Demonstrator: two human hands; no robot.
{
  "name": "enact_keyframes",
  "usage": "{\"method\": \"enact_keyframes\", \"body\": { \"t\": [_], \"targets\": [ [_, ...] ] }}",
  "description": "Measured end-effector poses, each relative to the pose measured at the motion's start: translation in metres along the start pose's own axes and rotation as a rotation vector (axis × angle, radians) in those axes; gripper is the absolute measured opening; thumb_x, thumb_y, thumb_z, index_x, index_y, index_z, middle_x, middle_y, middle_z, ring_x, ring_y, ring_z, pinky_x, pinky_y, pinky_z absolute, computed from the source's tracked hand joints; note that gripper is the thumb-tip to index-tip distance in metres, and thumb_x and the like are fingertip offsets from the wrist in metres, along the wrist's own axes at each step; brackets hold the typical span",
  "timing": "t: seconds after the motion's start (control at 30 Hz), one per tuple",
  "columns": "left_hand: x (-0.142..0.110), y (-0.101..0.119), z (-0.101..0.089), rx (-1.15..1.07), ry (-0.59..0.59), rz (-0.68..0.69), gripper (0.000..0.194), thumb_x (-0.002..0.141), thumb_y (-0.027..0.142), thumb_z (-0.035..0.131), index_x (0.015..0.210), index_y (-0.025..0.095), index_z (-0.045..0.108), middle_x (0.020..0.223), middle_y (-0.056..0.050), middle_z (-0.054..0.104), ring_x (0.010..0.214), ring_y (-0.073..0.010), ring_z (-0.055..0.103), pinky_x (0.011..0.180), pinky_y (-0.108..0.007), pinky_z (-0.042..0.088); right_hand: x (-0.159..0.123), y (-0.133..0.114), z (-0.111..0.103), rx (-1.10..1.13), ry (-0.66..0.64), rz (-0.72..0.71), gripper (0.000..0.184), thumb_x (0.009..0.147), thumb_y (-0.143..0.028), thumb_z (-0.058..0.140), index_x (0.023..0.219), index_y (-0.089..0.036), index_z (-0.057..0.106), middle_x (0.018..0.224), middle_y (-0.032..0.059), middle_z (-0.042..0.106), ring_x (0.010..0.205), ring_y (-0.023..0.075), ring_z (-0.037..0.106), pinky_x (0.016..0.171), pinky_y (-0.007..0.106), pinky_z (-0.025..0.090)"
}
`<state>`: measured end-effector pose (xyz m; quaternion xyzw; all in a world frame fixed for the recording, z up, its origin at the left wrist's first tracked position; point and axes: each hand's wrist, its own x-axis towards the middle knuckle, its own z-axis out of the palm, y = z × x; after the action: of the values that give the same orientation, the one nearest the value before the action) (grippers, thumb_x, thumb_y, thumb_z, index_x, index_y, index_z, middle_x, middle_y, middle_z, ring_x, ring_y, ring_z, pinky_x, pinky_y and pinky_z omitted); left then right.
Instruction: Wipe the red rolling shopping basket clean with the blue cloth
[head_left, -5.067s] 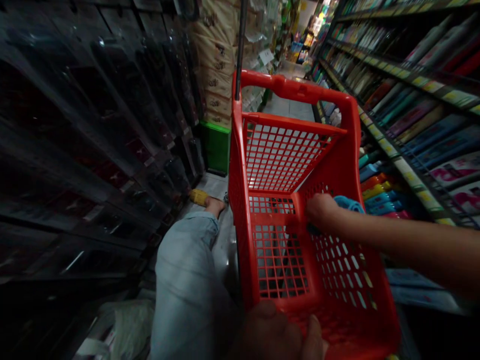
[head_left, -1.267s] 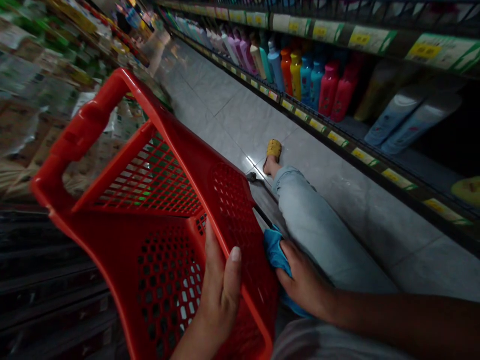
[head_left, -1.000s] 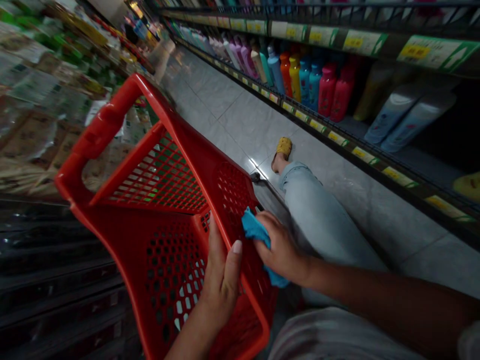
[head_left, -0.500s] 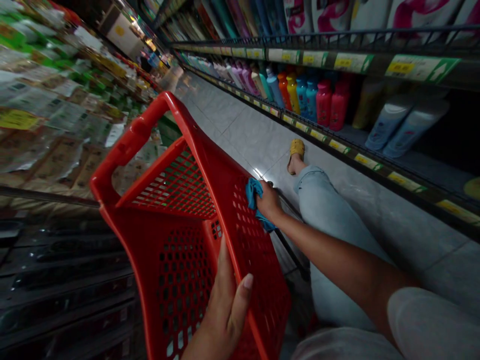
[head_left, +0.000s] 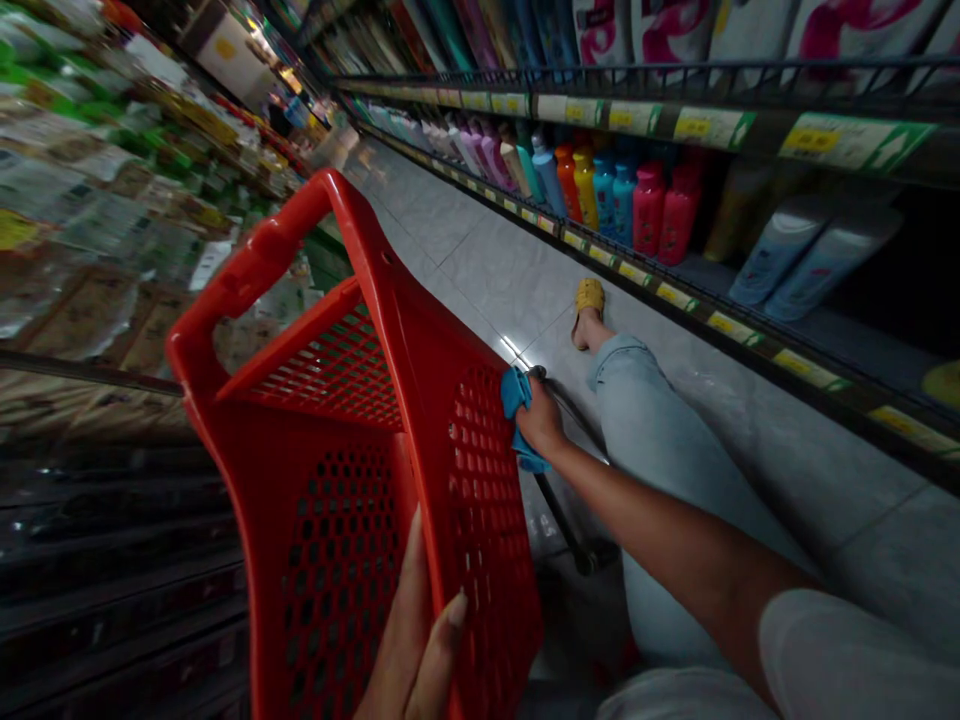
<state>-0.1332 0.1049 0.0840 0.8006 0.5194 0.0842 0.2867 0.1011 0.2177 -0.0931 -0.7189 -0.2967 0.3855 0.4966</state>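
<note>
A red plastic shopping cart (head_left: 420,350) with perforated walls stands tilted across the middle of the head view. My left hand (head_left: 416,630) grips the cart's near rim, fingers on the inside and thumb on the outside. Bunched in my right hand (head_left: 538,415) is a blue cloth (head_left: 517,400), touching the outer side wall of the cart near its far edge. My right fingers are closed around the cloth and partly hidden by it. Below that hand, part of the cart's dark metal frame (head_left: 562,525) shows.
On the right, a shelf (head_left: 660,280) holds several coloured bottles (head_left: 649,210) above price tags. Packaged goods (head_left: 97,230) fill a display at left. My leg in light jeans (head_left: 660,430) and a yellow clog (head_left: 590,300) are on the tiled floor (head_left: 480,250).
The cart has shifted slightly left and turned, with my left hand moving left on its rim. My right hand and the cloth have moved slightly right and down.
</note>
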Motion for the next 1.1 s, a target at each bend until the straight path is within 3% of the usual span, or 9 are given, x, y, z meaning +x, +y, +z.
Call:
{"method": "enact_keyframes", "body": {
  "t": [0.1, 0.27, 0.33, 0.4, 0.53, 0.67, 0.8, 0.97, 1.1],
  "targets": [
    [0.0, -0.006, -0.003, -0.007, 0.033, -0.1, 0.079, 0.093, 0.051, 0.06, 0.161, 0.038, 0.023, 0.168, 0.003, 0.029, 0.157, -0.0304, 0.02, 0.127, -0.049, 0.028, -0.016, 0.012, 0.01, -0.008, -0.015, 0.118, 0.031, 0.079, -0.007, 0.053, 0.107, -0.015, 0.063, 0.104, 0.0119, 0.069, 0.099, 0.0282, 0.066, 0.093, 0.043, 0.053],
    [0.001, 0.0, -0.002, -0.025, 0.061, -0.129, 0.068, 0.096, 0.043, 0.058, 0.158, 0.042, 0.03, 0.168, 0.006, 0.03, 0.155, -0.0242, 0.029, 0.123, -0.041, 0.027, -0.015, -0.065, 0.011, 0.208, 0.087, -0.491, 0.028, 0.083, -0.013, 0.054, 0.108, -0.021, 0.063, 0.11, 0.0076, 0.067, 0.106, 0.0224, 0.064, 0.1, 0.036, 0.052],
    [0.003, 0.0, -0.003, -0.036, 0.079, -0.099, 0.065, 0.096, 0.042, 0.059, 0.156, 0.045, 0.034, 0.165, 0.007, 0.037, 0.151, -0.0222, 0.036, 0.119, -0.037, 0.033, -0.006, -0.079, 0.01, 0.225, 0.106, -0.64, 0.03, 0.082, -0.011, 0.054, 0.107, -0.022, 0.064, 0.114, 0.0068, 0.066, 0.11, 0.0213, 0.063, 0.103, 0.036, 0.051],
    [0.006, -0.003, -0.005, -0.06, 0.098, -0.071, 0.063, 0.095, 0.04, 0.061, 0.153, 0.047, 0.038, 0.162, 0.007, 0.042, 0.148, -0.021, 0.041, 0.115, -0.033, 0.038, -0.001, -0.071, 0.012, 0.203, 0.135, -0.608, 0.034, 0.081, -0.009, 0.053, 0.11, -0.021, 0.064, 0.114, 0.0077, 0.066, 0.111, 0.0222, 0.062, 0.106, 0.038, 0.05],
    [0.01, -0.012, -0.014, -0.139, 0.095, -0.07, 0.061, 0.094, 0.04, 0.063, 0.15, 0.048, 0.042, 0.16, 0.006, 0.045, 0.146, -0.0209, 0.043, 0.111, -0.03, 0.041, -0.006, -0.044, 0.017, 0.108, 0.146, -0.346, 0.038, 0.081, -0.01, 0.052, 0.117, -0.017, 0.063, 0.113, 0.0127, 0.065, 0.11, 0.0273, 0.062, 0.102, 0.047, 0.052],
    [0.011, -0.021, -0.022, -0.235, 0.064, -0.143, 0.063, 0.091, 0.042, 0.066, 0.15, 0.048, 0.043, 0.162, 0.005, 0.04, 0.149, -0.0256, 0.038, 0.11, -0.034, 0.046, -0.014, -0.087, 0.015, 0.085, 0.049, -0.584, 0.034, 0.081, -0.01, 0.054, 0.112, -0.019, 0.065, 0.117, 0.0107, 0.061, 0.111, 0.0257, 0.061, 0.103, 0.043, 0.053],
    [0.006, -0.028, -0.028, -0.264, 0.063, -0.216, 0.065, 0.089, 0.049, 0.068, 0.149, 0.043, 0.046, 0.163, 0.002, 0.04, 0.151, -0.0293, 0.034, 0.114, -0.042, 0.042, -0.008, -0.131, 0.012, 0.154, 0.061, -0.766, 0.049, 0.082, -0.007, 0.052, 0.128, -0.022, 0.057, 0.129, 0.0091, 0.056, 0.122, 0.0236, 0.056, 0.11, 0.04, 0.049],
    [-0.009, -0.043, -0.035, -0.293, 0.076, -0.291, 0.066, 0.082, 0.059, 0.07, 0.143, 0.039, 0.056, 0.159, -0.001, 0.045, 0.151, -0.0326, 0.036, 0.119, -0.05, 0.034, -0.041, -0.086, 0.013, 0.095, 0.102, -0.705, 0.048, 0.083, -0.008, 0.05, 0.13, -0.019, 0.055, 0.129, 0.0138, 0.056, 0.123, 0.028, 0.056, 0.11, 0.047, 0.049],
    [-0.02, -0.046, -0.039, -0.319, 0.077, -0.375, 0.072, 0.079, 0.065, 0.071, 0.142, 0.034, 0.059, 0.157, -0.004, 0.05, 0.15, -0.036, 0.038, 0.12, -0.054, 0.032, -0.069, -0.065, 0.008, 0.124, 0.085, -0.781, 0.04, 0.083, -0.01, 0.051, 0.121, -0.021, 0.058, 0.121, 0.0117, 0.06, 0.118, 0.0263, 0.059, 0.107, 0.043, 0.051]
  ]
}}
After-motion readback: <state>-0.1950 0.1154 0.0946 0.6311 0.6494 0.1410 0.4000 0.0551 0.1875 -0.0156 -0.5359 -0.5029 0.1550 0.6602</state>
